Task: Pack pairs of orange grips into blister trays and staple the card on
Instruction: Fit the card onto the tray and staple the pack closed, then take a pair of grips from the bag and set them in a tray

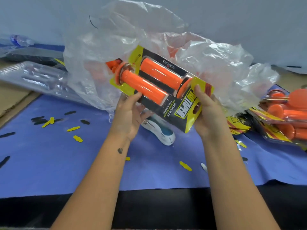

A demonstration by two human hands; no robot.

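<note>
We hold the blister pack [163,87] above the stapler [158,130], left grip [128,113] and right grip [209,112] pinching its edges; we should square the card before stapling.

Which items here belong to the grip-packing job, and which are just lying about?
Job:
- blister pack with two orange grips, held by left hand and right hand
- finished packs
- empty blister trays
- stapler
- bag of loose grips

Lying about:
- punched card scraps
- water bottle
- cardboard
</note>
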